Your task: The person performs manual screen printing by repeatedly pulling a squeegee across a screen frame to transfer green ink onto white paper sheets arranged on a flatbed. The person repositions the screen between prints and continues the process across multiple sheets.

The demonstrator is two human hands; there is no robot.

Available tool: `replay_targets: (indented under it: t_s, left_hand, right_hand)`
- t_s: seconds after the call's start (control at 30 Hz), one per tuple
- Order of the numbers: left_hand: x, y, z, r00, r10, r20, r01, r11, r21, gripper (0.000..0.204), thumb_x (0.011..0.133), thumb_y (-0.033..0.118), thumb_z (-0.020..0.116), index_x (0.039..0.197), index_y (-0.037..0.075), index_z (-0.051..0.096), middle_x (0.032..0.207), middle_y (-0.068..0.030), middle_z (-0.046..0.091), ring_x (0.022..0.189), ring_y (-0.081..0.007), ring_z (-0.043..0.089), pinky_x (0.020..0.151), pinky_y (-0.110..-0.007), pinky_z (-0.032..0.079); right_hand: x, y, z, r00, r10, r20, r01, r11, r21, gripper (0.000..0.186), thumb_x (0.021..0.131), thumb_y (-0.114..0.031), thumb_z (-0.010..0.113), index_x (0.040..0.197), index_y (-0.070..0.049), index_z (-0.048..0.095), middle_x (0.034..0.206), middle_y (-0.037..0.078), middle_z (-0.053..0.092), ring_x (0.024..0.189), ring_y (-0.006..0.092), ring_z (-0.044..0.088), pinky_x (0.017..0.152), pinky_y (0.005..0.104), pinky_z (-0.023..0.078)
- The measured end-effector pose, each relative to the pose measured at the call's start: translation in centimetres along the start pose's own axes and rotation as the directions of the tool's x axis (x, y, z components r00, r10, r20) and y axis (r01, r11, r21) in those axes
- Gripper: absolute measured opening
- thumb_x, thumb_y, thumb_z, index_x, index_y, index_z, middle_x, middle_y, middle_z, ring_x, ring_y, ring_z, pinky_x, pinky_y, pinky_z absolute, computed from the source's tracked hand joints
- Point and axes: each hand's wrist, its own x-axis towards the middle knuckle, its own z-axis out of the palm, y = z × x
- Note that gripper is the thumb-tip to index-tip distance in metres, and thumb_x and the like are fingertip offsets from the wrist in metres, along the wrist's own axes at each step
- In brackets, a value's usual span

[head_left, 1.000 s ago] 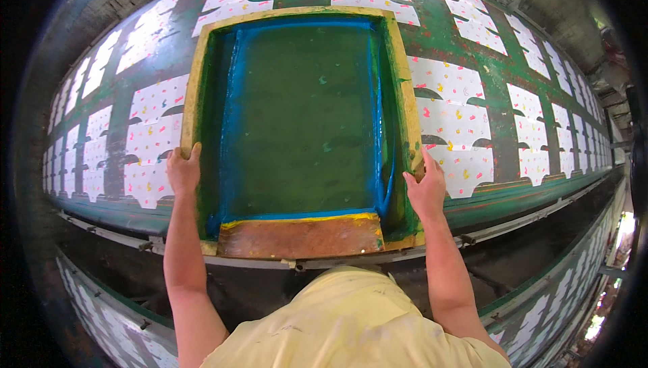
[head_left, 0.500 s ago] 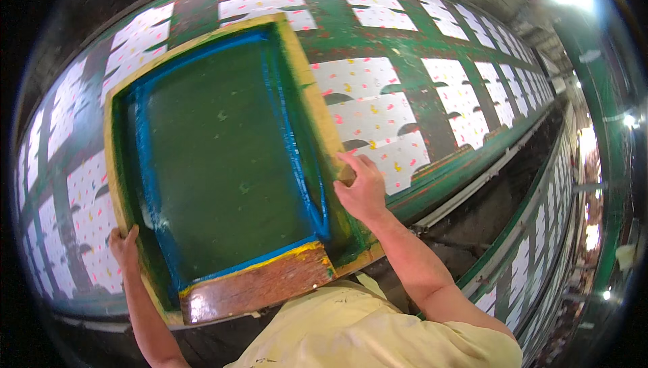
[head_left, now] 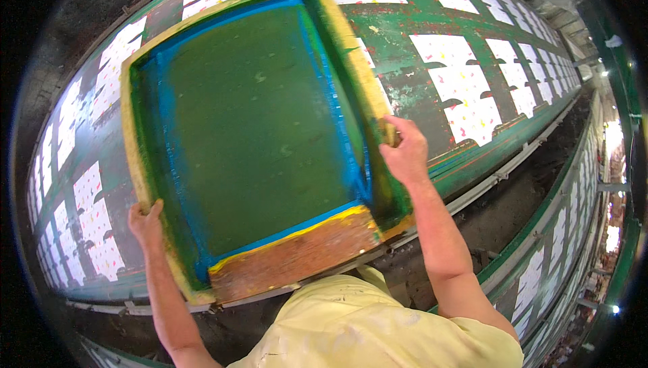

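A large screen-printing frame (head_left: 131,159) of wood with yellowish outer edges lies in front of me, over the table. Dark green mesh (head_left: 256,125) fills it, bordered by blue tape. Across its near end runs a brown wooden board (head_left: 297,253) with a yellow-stained edge. My left hand (head_left: 146,226) grips the left side rail near the close corner, thumb over the rim. Halfway along the right rail, my right hand (head_left: 406,152) is closed on the wood. Whether the frame touches the table cannot be made out; it hides what lies under it.
White cut pieces with small coloured prints (head_left: 462,91) lie in rows on the long green table (head_left: 398,64). A metal rail (head_left: 499,175) follows its near edge. Beyond a dark gap, a second table holds similar white pieces (head_left: 530,283). Bright lamps and a green post stand right.
Both hands have carried the screen-printing frame rightward along the table. It now covers most of the printed pieces that lay just to its right. My grip looks the same.
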Motion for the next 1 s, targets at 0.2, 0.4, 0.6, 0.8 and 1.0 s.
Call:
replay_targets:
  t_s: [0.2, 0.4, 0.6, 0.8, 1.0]
  left_hand:
    - [-9.6, 10.4, 7.9, 1.0, 0.002, -0.001, -0.002, 0.996, 0.091, 0.036, 0.086, 0.017, 0.099, 0.104, -0.005, 0.078, 0.108, -0.0163, 0.073, 0.094, -0.0307, 0.069, 0.088, -0.047, 0.055]
    - [-12.9, 14.5, 12.0, 1.0, 0.022, 0.016, -0.024, 0.994, 0.106, 0.035, 0.086, 0.018, 0.098, 0.103, -0.004, 0.078, 0.108, -0.0186, 0.071, 0.099, -0.0361, 0.068, 0.091, -0.05, 0.054]
    - [-13.9, 16.6, 12.5, 0.999, -0.045, 0.021, 0.042, 0.993, 0.112, 0.035, 0.087, 0.018, 0.097, 0.106, -0.006, 0.079, 0.11, -0.0197, 0.072, 0.104, -0.0367, 0.068, 0.095, -0.05, 0.054]
    - [-14.0, 17.1, 12.9, 0.999, -0.042, 0.024, 0.037, 0.986, 0.165, 0.037, 0.087, 0.019, 0.096, 0.107, -0.006, 0.078, 0.115, -0.0216, 0.072, 0.106, -0.0376, 0.069, 0.097, -0.052, 0.054]
    - [-13.6, 16.0, 13.6, 0.997, -0.038, 0.06, 0.025, 0.979, 0.203, 0.039, 0.088, 0.023, 0.096, 0.108, -0.006, 0.078, 0.115, -0.0217, 0.071, 0.107, -0.0394, 0.069, 0.098, -0.052, 0.054]
  right_hand:
    - [3.1, 11.2, -6.5, 0.975, 0.22, 0.032, -0.222, 0.967, 0.122, 0.068, 0.079, 0.005, 0.083, 0.145, -0.01, 0.077, 0.133, 0.016, 0.078, 0.122, 0.0331, 0.078, 0.106, 0.0422, 0.063]
    - [4.7, 15.6, -10.4, 0.984, 0.171, 0.054, -0.177, 0.977, 0.117, 0.068, 0.081, 0.012, 0.082, 0.147, -0.005, 0.076, 0.14, 0.017, 0.075, 0.129, 0.0311, 0.077, 0.11, 0.0407, 0.063]
    - [5.4, 16.2, -11.5, 0.98, 0.181, 0.088, -0.191, 0.973, 0.128, 0.068, 0.082, 0.011, 0.083, 0.148, -0.005, 0.075, 0.138, 0.016, 0.076, 0.121, 0.0291, 0.078, 0.105, 0.0404, 0.063]
    - [5.5, 17.0, -11.8, 0.98, 0.162, 0.116, -0.177, 0.975, 0.137, 0.068, 0.084, 0.011, 0.083, 0.15, -0.004, 0.074, 0.137, 0.015, 0.076, 0.118, 0.0266, 0.078, 0.101, 0.0385, 0.063]
    - [5.4, 17.1, -11.8, 0.98, 0.124, 0.155, -0.137, 0.987, 0.078, 0.072, 0.089, 0.013, 0.082, 0.157, -0.005, 0.069, 0.142, 0.014, 0.075, 0.119, 0.0226, 0.077, 0.101, 0.0372, 0.063]
